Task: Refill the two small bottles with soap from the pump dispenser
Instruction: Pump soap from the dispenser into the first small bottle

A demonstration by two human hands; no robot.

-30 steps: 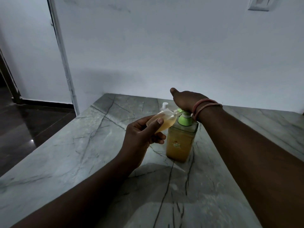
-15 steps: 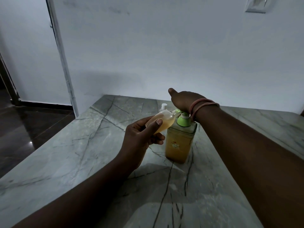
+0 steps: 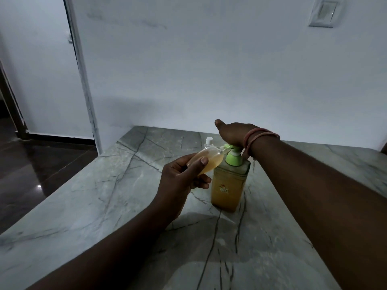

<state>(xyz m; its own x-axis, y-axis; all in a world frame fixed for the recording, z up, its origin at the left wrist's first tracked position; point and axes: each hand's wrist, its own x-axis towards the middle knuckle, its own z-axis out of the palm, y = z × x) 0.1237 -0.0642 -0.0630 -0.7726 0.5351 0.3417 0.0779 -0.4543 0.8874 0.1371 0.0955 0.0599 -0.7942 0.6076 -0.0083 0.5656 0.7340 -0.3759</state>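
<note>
The pump dispenser (image 3: pixel 227 186), a clear square bottle of amber soap with a green pump top, stands upright on the marble counter (image 3: pixel 117 197). My right hand (image 3: pixel 232 133) presses flat on the pump head, thumb pointing away. My left hand (image 3: pixel 180 181) grips a small clear bottle (image 3: pixel 209 159) holding amber soap, tilted so that its mouth meets the green spout. A second small bottle (image 3: pixel 208 141) with a white cap stands behind it, mostly hidden.
A white wall runs close behind the counter, with a switch plate (image 3: pixel 323 14) high on the right. The counter's left edge drops to a dark floor (image 3: pixel 27 170) beside a door frame.
The pump head has risen a little under my right hand, showing more of its white stem. The left hand and small bottle stay at the spout.
</note>
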